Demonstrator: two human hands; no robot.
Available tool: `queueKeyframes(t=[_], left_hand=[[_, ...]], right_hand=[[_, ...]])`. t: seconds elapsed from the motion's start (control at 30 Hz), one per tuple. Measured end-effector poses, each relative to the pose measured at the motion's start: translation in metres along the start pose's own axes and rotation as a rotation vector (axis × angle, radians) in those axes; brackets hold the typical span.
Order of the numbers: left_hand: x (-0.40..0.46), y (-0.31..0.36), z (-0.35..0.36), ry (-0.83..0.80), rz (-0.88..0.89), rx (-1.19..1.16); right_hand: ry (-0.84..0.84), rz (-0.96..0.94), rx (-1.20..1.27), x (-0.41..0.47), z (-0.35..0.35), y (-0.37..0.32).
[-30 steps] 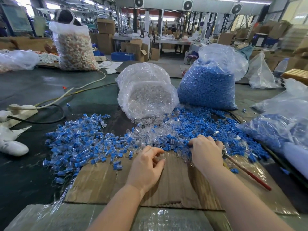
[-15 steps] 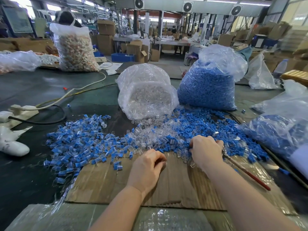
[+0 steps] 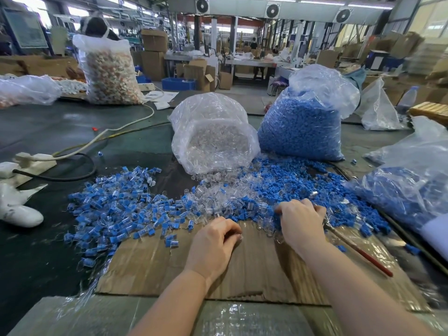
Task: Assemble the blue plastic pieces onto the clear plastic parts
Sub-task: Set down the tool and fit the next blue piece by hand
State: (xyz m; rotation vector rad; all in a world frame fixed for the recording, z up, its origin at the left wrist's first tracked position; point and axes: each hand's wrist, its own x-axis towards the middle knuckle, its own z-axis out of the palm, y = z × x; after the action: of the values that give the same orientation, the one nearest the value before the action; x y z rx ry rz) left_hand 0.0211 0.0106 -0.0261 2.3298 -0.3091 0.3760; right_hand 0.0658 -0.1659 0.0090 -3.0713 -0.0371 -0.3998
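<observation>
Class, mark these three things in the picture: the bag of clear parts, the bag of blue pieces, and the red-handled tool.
bag of clear parts (image 3: 213,134): head view, on the bag's front.
bag of blue pieces (image 3: 300,127): head view, on its filled middle.
red-handled tool (image 3: 363,255): head view, on the red handle.

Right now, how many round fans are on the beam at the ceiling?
3: one fan left, one in the middle, one right. More may be hidden beyond the frame.

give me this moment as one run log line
left hand: curled on small clear part | right hand: reaching into loose blue pieces | assembled pile: left of cardboard
</observation>
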Motion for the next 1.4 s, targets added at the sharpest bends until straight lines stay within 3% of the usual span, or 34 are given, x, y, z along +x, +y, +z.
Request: queueKeyframes(t=[0.23,0.37,0.6,1.4], left_hand=[[0.001,0.001,-0.003,0.029,-0.054,-0.097],[0.001,0.002,-0.004,0.062,-0.136,-0.178],[0.003,0.002,-0.004,0.093,-0.2,-0.26],[0.003,0.003,-0.008,-0.075,-0.133,-0.285]], right_hand=[[0.172,-0.054,0.226,-0.016,-0.006,-0.008],[0.186,-0.102,0.538,-0.037,-0.003,-0.024],[0.213,-0.118,0.707,-0.059,0.009,-0.036],[0.237,-0.17,0.663,-0.062,0.012,-0.038]])
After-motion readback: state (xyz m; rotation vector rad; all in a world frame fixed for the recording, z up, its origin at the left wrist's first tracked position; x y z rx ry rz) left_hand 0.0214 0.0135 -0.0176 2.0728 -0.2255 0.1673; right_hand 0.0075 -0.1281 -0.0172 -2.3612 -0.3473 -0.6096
